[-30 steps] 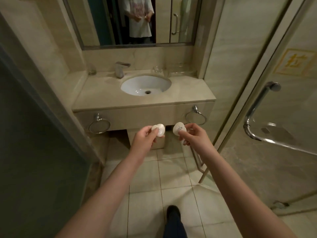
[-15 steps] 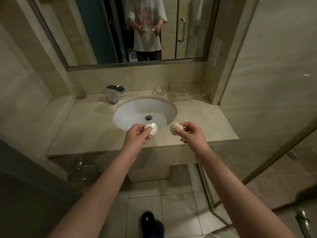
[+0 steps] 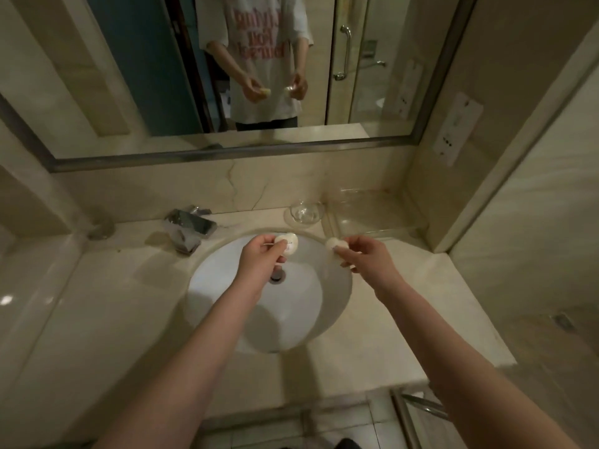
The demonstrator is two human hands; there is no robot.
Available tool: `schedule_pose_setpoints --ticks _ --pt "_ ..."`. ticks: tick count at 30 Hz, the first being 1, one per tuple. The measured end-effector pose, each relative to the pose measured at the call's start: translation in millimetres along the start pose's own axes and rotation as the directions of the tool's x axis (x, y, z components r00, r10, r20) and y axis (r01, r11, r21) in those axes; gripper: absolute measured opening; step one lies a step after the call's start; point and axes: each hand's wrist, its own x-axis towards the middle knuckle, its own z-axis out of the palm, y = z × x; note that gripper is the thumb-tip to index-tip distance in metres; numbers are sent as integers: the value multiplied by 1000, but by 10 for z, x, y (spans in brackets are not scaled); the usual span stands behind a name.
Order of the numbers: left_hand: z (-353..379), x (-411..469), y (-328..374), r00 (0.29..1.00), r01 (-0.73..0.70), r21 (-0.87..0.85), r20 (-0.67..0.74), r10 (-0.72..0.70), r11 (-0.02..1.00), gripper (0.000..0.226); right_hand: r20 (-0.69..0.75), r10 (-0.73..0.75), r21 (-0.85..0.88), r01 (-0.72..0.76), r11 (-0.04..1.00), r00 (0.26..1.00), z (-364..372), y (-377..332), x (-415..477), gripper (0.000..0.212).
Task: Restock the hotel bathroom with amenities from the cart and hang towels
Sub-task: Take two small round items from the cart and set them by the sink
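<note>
My left hand [image 3: 259, 259] pinches a small round white wrapped soap [image 3: 287, 244] above the far side of the white sink basin [image 3: 227, 286]. A second round white soap [image 3: 336, 244] is pinched in my right hand [image 3: 369, 259], over the basin's far right rim. The two soaps are a hand's width apart. Both hands hover above the beige marble counter [image 3: 405, 303].
A clear glass dish [image 3: 304, 212] and a clear plastic tray [image 3: 372, 210] stand at the counter's back right. A chrome faucet [image 3: 189, 226] is at the back left. The wall mirror [image 3: 227, 76] reflects a person. A wall bounds the counter on the right.
I have stepped up to the vanity; the view now looks down on the counter. Both hands, each with its soap, have moved forward over the basin.
</note>
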Motion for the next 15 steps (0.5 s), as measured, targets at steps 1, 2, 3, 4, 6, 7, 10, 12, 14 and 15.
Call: schedule_pose_setpoints --ticks 1,2,3,4,6,7,10,12,14,15 --pt "46 174 0 1000 19 3 -2 -19 1000 11 0 13 0 -13 1000 1000 6 3 183 8" --pt "100 356 -3 999 37 3 -3 -37 999 8 5 22 1 -22 1000 1000 10 8 376 9" --pt "158 541 -18 998 56 3 -5 -56 998 5 15 33 0 -33 999 999 14 19 573 9" --pt "217 709 -31 997 78 7 -13 -78 997 3 26 47 -7 -47 999 999 16 34 769 9" --pt "345 1030 -57 993 116 30 -41 -115 993 4 46 83 -29 -82 996 995 10 71 1153 8" --pt "406 1190 -69 990 128 51 -59 -125 990 5 60 94 -28 -93 995 994 5 87 1343 10" --pt "559 1643 -115 980 185 142 -98 -172 973 7 78 125 -43 -122 992 989 8 156 1886 20" --pt "644 1916 -164 975 215 196 -106 -198 957 6 74 148 -57 -143 988 986 21 190 2171 23" --pt "732 2178 -225 973 220 263 -128 -192 939 22 76 172 -79 -166 983 982 47 240 2406 25" --pt "776 2316 -262 972 222 297 -142 -187 929 28 78 181 -92 -173 981 980 60 267 2506 25"
